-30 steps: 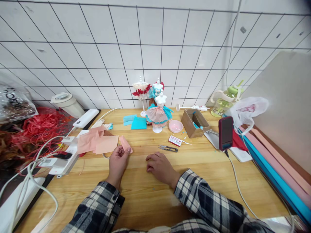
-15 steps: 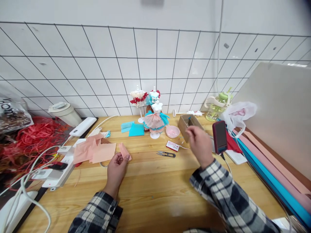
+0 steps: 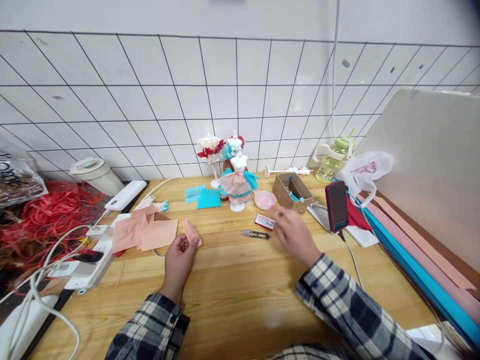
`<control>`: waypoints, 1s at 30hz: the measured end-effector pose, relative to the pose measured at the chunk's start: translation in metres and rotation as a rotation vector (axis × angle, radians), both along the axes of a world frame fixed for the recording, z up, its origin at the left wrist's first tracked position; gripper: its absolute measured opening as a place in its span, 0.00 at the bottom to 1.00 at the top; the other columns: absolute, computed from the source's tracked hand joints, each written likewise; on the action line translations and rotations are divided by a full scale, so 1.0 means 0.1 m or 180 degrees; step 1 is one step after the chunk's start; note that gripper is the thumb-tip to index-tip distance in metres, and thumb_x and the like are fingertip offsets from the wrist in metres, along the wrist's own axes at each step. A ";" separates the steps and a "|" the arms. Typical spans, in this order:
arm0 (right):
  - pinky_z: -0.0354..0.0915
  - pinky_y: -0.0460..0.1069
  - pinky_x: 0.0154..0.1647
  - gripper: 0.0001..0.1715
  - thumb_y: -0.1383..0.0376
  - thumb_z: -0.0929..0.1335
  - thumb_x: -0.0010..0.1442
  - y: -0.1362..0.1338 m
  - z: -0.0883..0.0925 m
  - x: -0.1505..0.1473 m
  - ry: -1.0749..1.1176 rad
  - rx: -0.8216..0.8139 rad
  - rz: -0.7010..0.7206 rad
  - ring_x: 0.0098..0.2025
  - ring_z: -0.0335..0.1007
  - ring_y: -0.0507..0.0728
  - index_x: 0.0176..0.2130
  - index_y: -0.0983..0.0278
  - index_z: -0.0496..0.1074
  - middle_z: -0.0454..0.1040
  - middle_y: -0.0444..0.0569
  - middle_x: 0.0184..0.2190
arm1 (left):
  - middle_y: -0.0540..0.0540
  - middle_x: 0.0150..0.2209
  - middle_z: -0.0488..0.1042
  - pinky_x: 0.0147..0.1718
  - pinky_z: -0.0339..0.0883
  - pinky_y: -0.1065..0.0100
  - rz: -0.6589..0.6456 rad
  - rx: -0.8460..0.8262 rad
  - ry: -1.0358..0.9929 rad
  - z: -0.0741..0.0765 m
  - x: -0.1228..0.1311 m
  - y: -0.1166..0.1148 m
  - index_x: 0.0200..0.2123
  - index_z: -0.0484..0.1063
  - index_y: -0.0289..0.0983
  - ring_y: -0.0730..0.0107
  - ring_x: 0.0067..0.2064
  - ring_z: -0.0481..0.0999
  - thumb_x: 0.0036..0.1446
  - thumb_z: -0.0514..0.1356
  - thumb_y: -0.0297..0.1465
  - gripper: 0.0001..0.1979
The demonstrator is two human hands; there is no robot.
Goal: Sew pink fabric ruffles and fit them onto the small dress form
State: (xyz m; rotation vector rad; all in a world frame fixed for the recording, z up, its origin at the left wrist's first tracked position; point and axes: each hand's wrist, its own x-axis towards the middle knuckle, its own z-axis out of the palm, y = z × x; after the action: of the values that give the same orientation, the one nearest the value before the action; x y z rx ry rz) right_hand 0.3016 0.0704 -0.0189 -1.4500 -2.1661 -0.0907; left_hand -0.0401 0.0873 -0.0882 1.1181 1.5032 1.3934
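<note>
My left hand [image 3: 179, 257] is closed on a small folded strip of peach crepe paper [image 3: 192, 233], pinched between thumb and fingers. Beside it lie larger peach crepe paper sheets [image 3: 159, 235]. My right hand [image 3: 294, 232], slightly blurred, hovers over the right middle of the table with its fingers loosely apart and nothing visible in them. Close to its fingertips are a small red-and-white box [image 3: 264, 221], a pink bowl [image 3: 264, 200] and black thread snips [image 3: 255, 234]. Behind these stands a small white dress form [image 3: 239, 180] in a peach and turquoise paper skirt.
Turquoise paper squares [image 3: 209, 198] lie left of the dress form. A cardboard box [image 3: 292, 192] and a phone-like device [image 3: 336, 207] stand at right, near rolled coloured paper [image 3: 420, 270]. A power strip with cables [image 3: 93, 262] lines the left side.
My right hand has moved left and down from the cardboard box toward the snips, its fingers loosening from a pinch. My left hand stays on the peach paper strip.
</note>
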 end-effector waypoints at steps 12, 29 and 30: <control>0.60 0.59 0.51 0.27 0.55 0.63 0.65 -0.56 -0.43 -0.74 -0.0409 -0.1234 0.0514 0.51 0.61 0.64 0.62 0.55 0.63 0.68 0.54 0.54 | 0.47 0.33 0.78 0.38 0.68 0.66 0.0043 0.0093 -0.0080 0.01 0.03 -0.01 0.35 0.72 0.37 0.66 0.35 0.76 0.43 0.69 0.40 0.18; 0.55 0.53 0.45 0.07 0.57 0.71 0.60 -0.09 -0.61 -0.99 0.0244 -0.1118 0.1211 0.44 0.64 0.57 0.36 0.55 0.79 0.75 0.45 0.40 | 0.47 0.34 0.78 0.38 0.69 0.66 -0.0034 0.0023 0.0112 0.02 0.04 -0.01 0.36 0.71 0.36 0.66 0.36 0.76 0.47 0.67 0.40 0.17; 0.55 0.53 0.46 0.08 0.57 0.72 0.59 -0.04 -0.61 -1.01 0.0266 -0.1088 0.1288 0.44 0.64 0.57 0.38 0.56 0.78 0.75 0.45 0.40 | 0.47 0.34 0.78 0.38 0.68 0.66 -0.0030 0.0027 0.0115 0.01 0.04 -0.01 0.37 0.71 0.36 0.66 0.36 0.76 0.47 0.67 0.40 0.17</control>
State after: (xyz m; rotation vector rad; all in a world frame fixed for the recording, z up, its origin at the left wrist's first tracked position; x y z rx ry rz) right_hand 0.2002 0.0664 -0.0802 -1.1241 -2.4400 0.4960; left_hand -0.0364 0.0866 -0.0868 1.1598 1.5167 1.3812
